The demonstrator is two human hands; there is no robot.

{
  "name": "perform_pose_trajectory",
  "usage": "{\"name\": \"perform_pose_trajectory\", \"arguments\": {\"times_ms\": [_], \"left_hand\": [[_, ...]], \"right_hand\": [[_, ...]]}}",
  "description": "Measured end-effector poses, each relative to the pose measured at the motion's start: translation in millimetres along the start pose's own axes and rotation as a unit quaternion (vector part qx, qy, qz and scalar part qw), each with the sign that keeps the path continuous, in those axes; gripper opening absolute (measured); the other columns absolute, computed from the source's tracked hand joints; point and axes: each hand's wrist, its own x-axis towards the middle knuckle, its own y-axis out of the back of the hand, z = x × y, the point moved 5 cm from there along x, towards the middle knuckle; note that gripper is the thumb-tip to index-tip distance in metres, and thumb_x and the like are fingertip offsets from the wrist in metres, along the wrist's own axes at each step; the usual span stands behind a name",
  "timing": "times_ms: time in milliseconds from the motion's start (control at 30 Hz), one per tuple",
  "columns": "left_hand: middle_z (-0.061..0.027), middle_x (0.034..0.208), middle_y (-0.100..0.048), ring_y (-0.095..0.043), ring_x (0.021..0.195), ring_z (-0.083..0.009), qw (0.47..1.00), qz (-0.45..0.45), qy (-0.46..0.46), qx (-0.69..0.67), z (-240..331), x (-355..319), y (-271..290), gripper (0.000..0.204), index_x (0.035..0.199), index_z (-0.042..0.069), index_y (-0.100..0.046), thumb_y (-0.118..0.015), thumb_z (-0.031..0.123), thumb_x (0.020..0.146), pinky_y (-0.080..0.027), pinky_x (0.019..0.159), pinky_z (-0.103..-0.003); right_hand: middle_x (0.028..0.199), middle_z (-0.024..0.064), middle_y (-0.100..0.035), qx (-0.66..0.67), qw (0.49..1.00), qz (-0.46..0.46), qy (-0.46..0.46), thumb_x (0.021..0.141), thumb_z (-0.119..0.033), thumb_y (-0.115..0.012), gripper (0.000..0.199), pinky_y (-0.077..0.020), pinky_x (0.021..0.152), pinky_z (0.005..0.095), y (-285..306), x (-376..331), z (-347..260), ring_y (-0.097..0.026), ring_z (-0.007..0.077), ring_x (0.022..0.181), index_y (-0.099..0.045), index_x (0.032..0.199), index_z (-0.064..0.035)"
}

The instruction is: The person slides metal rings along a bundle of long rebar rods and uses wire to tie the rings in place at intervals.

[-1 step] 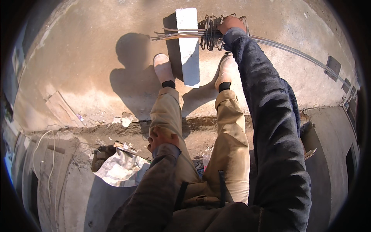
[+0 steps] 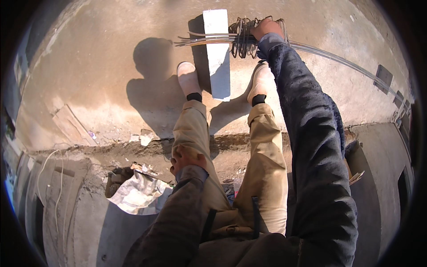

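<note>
Up at the far right, my right hand (image 2: 267, 29) is closed on a bunch of dark bent-steel stirrups (image 2: 243, 42). They are looped around several long steel rods (image 2: 329, 52); how the fingers sit among the rings is partly hidden. The rods' left ends cross a pale rectangular block (image 2: 216, 66) that lies lengthwise between my shoes. My left hand (image 2: 187, 160) rests on my left knee with nothing in it, its fingers apart over the tan trouser leg.
A torn whitish sack (image 2: 138, 193) with rubble lies left of my legs. Flat boards (image 2: 74, 124) lean near the ledge at left. Dark blocks (image 2: 383, 78) sit under the rods at far right. A pale cord (image 2: 60, 191) hangs at lower left.
</note>
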Motion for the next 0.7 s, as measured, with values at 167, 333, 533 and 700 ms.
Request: {"name": "perform_pose_trajectory", "arguments": {"times_ms": [167, 333, 533, 700], "left_hand": [[-0.0143, 0.129, -0.04, -0.044, 0.114, -0.0337, 1.0, 0.003, -0.007, 0.003, 2, 0, 2, 0.075, 0.132, 0.008, -0.034, -0.059, 0.037, 0.067, -0.038, 0.093, -0.046], [-0.0147, 0.13, -0.04, -0.044, 0.114, -0.0334, 1.0, 0.008, -0.006, 0.004, 0, 0, 5, 0.075, 0.132, 0.008, -0.035, -0.059, 0.037, 0.067, -0.038, 0.093, -0.046], [-0.0148, 0.128, -0.04, -0.044, 0.113, -0.0331, 1.0, 0.001, -0.011, 0.006, 2, 1, 6, 0.076, 0.132, 0.007, -0.034, -0.059, 0.037, 0.068, -0.039, 0.092, -0.045], [-0.0142, 0.128, -0.04, -0.045, 0.113, -0.0328, 1.0, 0.004, -0.015, 0.014, 4, 1, 1, 0.076, 0.132, 0.007, -0.033, -0.059, 0.037, 0.068, -0.039, 0.092, -0.045]], "right_hand": [[0.084, 0.0203, -0.065, 0.156, 0.984, 0.05, -0.067, 0.07, -0.039, -0.062, 0.042, -0.0493, 0.076, 0.0382, -18, -38, 27, -0.063, 0.0336, 0.083, -0.067, 0.087, -0.0006], [0.079, 0.0177, -0.066, 0.255, 0.961, 0.078, -0.067, 0.069, -0.028, -0.064, 0.031, -0.0497, 0.073, 0.0371, -53, -75, 35, -0.064, 0.0316, 0.078, -0.066, 0.083, -0.0003], [0.077, 0.0144, -0.066, 0.323, 0.938, 0.099, -0.079, 0.071, -0.021, -0.062, 0.024, -0.0501, 0.071, 0.0362, -94, -92, 41, -0.064, 0.03, 0.076, -0.062, 0.088, -0.0036], [0.079, 0.0145, -0.066, 0.335, 0.933, 0.094, -0.092, 0.071, -0.021, -0.063, 0.023, -0.0504, 0.071, 0.0356, -106, -88, 46, -0.065, 0.0292, 0.077, -0.063, 0.085, -0.0035]]}}
